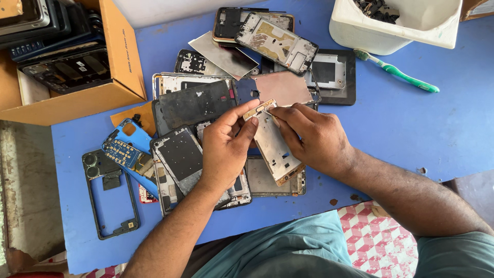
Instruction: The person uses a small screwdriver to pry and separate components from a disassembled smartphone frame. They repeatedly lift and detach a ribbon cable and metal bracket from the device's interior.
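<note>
Both hands are on one silver phone frame [272, 144], held tilted just above the pile of phone parts [206, 103] on the blue counter [411, 128]. Left hand [226, 146] has its grip pinched on the frame's top corner, while the right hand [314, 136] clasps the right edge. A green toothbrush [396, 72] lies beside the white tub [391, 31].

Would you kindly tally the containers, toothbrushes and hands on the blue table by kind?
Cardboard box: 1
White plastic tub: 1
Green toothbrush: 1
Hands, left and right, both on one phone frame: 2
Total: 5
</note>
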